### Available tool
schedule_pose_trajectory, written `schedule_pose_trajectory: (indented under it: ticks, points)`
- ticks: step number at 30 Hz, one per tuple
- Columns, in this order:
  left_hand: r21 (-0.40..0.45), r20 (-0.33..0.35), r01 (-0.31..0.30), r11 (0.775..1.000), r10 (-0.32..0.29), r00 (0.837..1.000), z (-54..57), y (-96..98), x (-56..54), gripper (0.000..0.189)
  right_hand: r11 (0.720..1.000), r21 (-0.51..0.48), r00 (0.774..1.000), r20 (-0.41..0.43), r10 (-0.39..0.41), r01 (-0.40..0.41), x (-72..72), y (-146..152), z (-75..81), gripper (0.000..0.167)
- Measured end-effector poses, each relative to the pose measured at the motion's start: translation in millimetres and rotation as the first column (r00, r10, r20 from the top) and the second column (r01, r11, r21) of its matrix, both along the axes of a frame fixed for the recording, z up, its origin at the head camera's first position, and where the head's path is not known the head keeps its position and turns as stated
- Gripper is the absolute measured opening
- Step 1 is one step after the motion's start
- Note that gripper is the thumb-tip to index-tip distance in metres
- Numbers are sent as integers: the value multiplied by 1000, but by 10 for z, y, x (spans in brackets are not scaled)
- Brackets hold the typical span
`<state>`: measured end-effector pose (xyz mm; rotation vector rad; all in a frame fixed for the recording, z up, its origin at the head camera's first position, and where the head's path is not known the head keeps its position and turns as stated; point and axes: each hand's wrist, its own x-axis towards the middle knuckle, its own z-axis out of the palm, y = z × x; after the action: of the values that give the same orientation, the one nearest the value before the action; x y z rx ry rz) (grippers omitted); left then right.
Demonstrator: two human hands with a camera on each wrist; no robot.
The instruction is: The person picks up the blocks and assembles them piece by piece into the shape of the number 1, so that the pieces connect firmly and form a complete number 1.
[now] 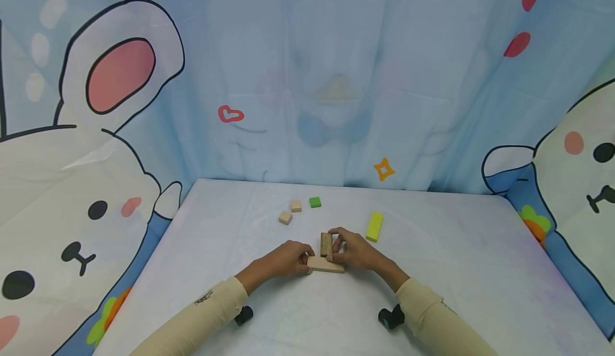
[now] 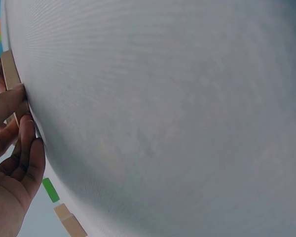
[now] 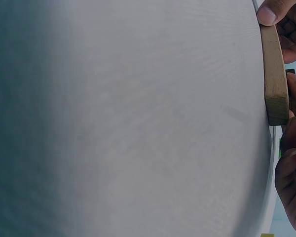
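My left hand (image 1: 288,260) pinches the left end of a pale wooden block (image 1: 326,265), which lies lengthwise across the table. Just behind it, a darker brown wooden block (image 1: 325,244) points away from me, its near end against or very close to the pale one. The fingers and thumb of my right hand (image 1: 357,250) hold this brown block by its far and near ends. In the right wrist view, the pale block (image 3: 275,74) shows its long side and one end, with the left thumb on its other end. Fingers partly cover the brown block there.
Behind the hands lie two small wooden cubes (image 1: 296,206) and a green cube (image 1: 315,202). A yellow block (image 1: 374,226) lies beyond the right hand. A white cloth covers the table (image 1: 230,212), and a printed curtain (image 1: 331,78) hangs at its back edge.
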<state>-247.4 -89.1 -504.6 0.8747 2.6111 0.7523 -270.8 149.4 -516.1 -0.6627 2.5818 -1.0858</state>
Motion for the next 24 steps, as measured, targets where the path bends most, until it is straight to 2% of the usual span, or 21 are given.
schedule_pose_trajectory:
  ticks: [24]
  points:
    - [-3, 15, -10, 1000, 10, 1000, 10, -4, 12, 31, 999, 21, 999, 24, 25, -26, -42, 7, -16, 66]
